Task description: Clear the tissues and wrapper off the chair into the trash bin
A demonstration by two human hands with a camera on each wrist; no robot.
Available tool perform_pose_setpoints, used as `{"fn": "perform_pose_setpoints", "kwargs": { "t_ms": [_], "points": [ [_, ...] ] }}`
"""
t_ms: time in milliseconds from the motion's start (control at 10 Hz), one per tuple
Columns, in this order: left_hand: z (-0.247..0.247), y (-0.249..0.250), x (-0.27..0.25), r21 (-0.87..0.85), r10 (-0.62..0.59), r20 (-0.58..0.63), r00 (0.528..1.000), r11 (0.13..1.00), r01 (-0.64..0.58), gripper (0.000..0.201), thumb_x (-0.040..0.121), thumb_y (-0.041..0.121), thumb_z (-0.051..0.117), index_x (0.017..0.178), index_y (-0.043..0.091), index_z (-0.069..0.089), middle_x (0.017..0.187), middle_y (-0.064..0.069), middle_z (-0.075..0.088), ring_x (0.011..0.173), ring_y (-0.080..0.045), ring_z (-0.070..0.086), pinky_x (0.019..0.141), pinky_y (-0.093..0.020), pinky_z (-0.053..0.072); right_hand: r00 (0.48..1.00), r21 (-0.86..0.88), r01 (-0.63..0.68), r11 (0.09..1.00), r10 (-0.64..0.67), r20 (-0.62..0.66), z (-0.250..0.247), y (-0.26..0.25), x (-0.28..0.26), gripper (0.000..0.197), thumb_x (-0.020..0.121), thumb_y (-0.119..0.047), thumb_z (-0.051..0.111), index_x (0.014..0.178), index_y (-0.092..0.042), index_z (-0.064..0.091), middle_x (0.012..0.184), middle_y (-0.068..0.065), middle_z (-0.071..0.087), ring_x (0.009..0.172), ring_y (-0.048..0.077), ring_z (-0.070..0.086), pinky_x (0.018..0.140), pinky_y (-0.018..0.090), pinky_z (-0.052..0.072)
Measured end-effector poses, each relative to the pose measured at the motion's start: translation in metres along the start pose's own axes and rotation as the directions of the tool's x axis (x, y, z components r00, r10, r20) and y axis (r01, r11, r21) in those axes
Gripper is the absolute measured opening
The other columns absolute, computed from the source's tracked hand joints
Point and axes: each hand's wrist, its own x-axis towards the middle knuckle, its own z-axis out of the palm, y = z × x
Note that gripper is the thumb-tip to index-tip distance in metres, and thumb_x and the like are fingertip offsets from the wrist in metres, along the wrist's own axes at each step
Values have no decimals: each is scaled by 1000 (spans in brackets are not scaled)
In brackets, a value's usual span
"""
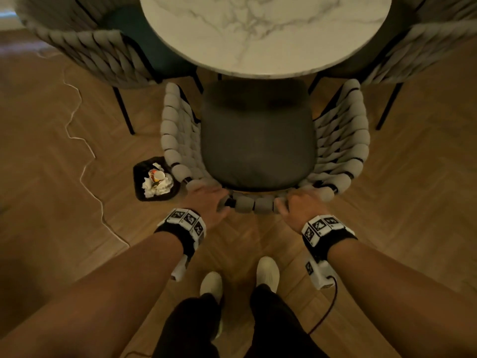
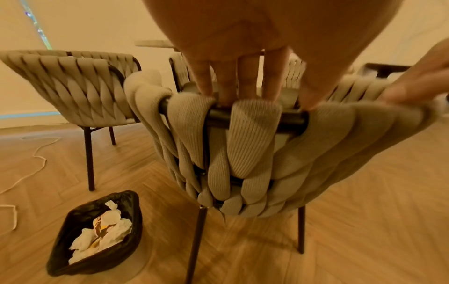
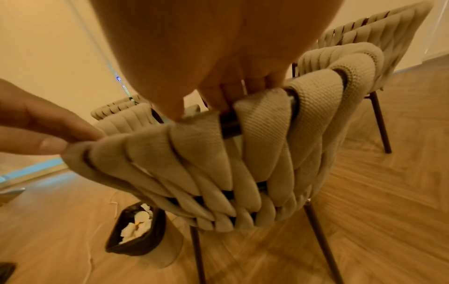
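A chair (image 1: 258,140) with a dark grey seat and a beige woven back (image 2: 252,146) (image 3: 218,157) stands partly under the table; nothing lies on its seat. My left hand (image 1: 209,200) (image 2: 238,80) grips the top rail of the back on the left, fingers curled over the bar. On the right of the same rail my right hand (image 1: 296,202) (image 3: 218,92) holds on likewise. The black-lined trash bin (image 1: 140,187) (image 2: 131,222) (image 3: 155,228) sits on the floor left of the chair, holding crumpled white tissues (image 1: 157,186) (image 2: 109,234) (image 3: 136,224) and a coloured wrapper (image 2: 99,226).
A round white marble table (image 1: 265,32) stands ahead, with matching woven chairs at the left (image 1: 85,47) and the right (image 1: 426,47). A thin white cord (image 1: 77,125) snakes over the herringbone wood floor at the left. My white shoes (image 1: 267,272) stand behind the chair.
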Motion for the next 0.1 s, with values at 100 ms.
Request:
{"fn": "perform_pose_setpoints", "kwargs": {
  "t_ms": [100],
  "points": [
    [1,-22,-38,-124,33,44,998,992,-28,34,86,44,43,114,29,57,124,-1,61,110,-23,57,97,-44,47,999,64,-2,998,-1,48,4,-21,-26,41,87,-43,40,113,-14,53,121,8,56,114,30,52,95,47,45]
  ]
}}
